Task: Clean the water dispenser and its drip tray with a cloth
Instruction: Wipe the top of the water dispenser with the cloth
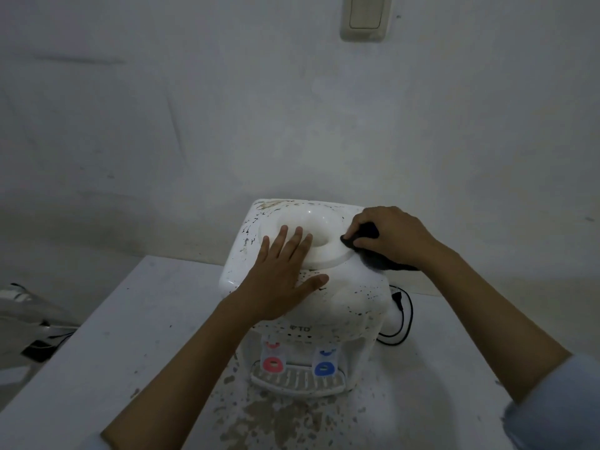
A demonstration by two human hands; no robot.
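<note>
Black cloth (pixel 370 245) gripped by right hand (pixel 393 237) atop dispenser (pixel 350 297), "TO" legible.

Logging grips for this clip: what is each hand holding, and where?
The right hand grips the dark cloth bunched at its upper end. The left hand holds nothing, resting flat on the dispenser.

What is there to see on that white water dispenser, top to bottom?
The water dispenser is a white plastic countertop unit, standing upright on a stained table. Its top has a round sunken well with no bottle in it. Dark specks dot the casing. In front are a red tap, a blue tap and a slotted drip tray. The left hand presses flat on top; the right hand holds a dark cloth against the well's rim.
</note>
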